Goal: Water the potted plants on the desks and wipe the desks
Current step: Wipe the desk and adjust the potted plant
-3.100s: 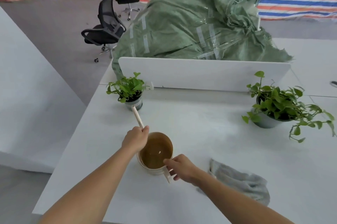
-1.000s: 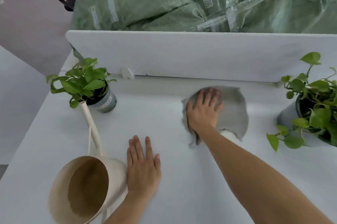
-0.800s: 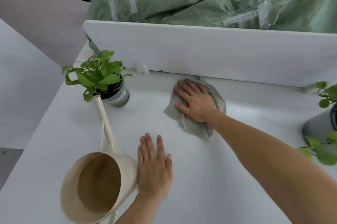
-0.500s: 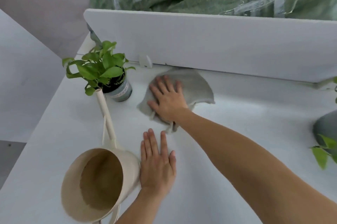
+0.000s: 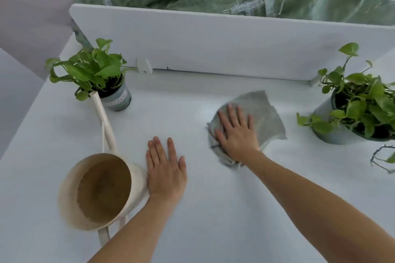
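Right hand [image 5: 237, 132] flat, fingers spread, pressing grey cloth [image 5: 263, 113] on desk [image 5: 213, 220]; left hand [image 5: 165, 170] flat, open, beside watering can [image 5: 100, 192].

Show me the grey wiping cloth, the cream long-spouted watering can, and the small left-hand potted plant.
Grey wiping cloth [image 5: 268, 117]: head view, bare fabric, right half.
Cream long-spouted watering can [image 5: 102, 190]: head view, stained inside wall.
Small left-hand potted plant [image 5: 119, 100]: head view, grey pot's side.

Head camera looks down, close over the desk [image 5: 213, 209]; edges seemingly warped.
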Tool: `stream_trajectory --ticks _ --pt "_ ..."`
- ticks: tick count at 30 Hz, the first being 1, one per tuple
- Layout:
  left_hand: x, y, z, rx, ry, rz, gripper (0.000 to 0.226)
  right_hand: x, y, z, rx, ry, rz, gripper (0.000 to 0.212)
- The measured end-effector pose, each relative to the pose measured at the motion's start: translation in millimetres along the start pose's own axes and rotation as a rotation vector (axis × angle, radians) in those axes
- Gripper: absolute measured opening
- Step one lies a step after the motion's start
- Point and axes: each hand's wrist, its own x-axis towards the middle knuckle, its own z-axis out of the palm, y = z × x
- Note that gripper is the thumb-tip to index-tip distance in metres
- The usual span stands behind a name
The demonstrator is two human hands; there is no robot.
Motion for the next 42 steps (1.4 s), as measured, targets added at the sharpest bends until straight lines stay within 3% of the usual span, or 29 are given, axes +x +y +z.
stream_trajectory --ticks 2,4,7,9,11,13,17,20,22,25,30,31,35,37,39,41,42 --pt "-5.6 -0.4 -4.4 0.011 -0.047 0.038 0.062 -55.8 16.4 8.0 -0.056 -0.011 -0.253 0.067" --pt "-25.3 -1.6 -8.5 0.022 -0.066 0.135 0.059 -99.4 52.5 12.0 -0.078 0.018 -0.228 0.068" --pt "-72.0 -19.7 -5.9 0.019 -0.088 0.269 0.060 -141.9 74.8 13.6 -0.019 0.069 0.212 0.070" --pt "-99.4 -41.6 -1.3 -0.010 -0.061 0.330 0.062 -149.2 44.2 19.7 0.083 0.072 0.517 0.066" --pt "-124.7 -69.4 2.9 -0.020 -0.049 0.436 0.058 -150.3 -6.7 22.1 0.171 0.052 0.653 0.067" --pt "-145.8 -95.7 2.9 -0.032 -0.028 0.525 0.047 -151.3 -59.8 28.6 0.147 0.008 0.552 0.066" --pt "-173.7 -151.2 0.2 -0.016 -0.027 0.594 0.022 -195.3 -145.0 50.3 0.035 -0.074 0.157 0.066" --pt "-176.9 -189.6 -4.8 0.048 0.009 0.569 0.022 -260.5 -148.7 69.1 -0.050 -0.077 -0.133 0.064" --pt "-176.6 -210.2 -9.4 0.071 0.004 0.495 0.032 -292.9 -126.6 73.8 -0.056 -0.064 -0.170 0.063" --pt "-175.8 -238.5 -11.1 0.078 -0.060 0.324 0.040 -309.3 -104.9 70.9 -0.045 -0.084 -0.048 0.067" --pt "-182.8 -287.4 -14.6 0.002 -0.115 0.116 0.049 -268.2 -174.2 67.4 0.181 -0.014 0.578 0.067" --pt "-185.1 -292.9 -15.7 -0.001 -0.132 0.110 0.051 -259.4 -195.0 68.1 0.202 -0.042 0.627 0.067" --pt "-187.0 -310.5 -24.7 -0.004 -0.254 0.111 0.050 -254.2 -271.0 76.3 0.125 -0.152 0.318 0.066" --pt "-184.8 -311.0 -28.9 -0.047 -0.290 0.083 0.037 -258.4 -274.6 73.0 0.122 -0.207 0.231 0.067" --pt "-184.0 -305.1 -39.8 -0.103 -0.259 0.078 0.024 -258.2 -266.6 53.0 0.205 -0.249 0.212 0.060" --pt "-183.2 -296.8 -53.4 -0.180 -0.221 0.065 0.027 -258.1 -261.8 23.4 0.477 -0.195 0.308 0.034" --pt "-182.3 -292.1 -60.1 -0.213 -0.209 0.059 0.030 -256.6 -262.3 10.8 0.634 -0.119 0.391 0.035"
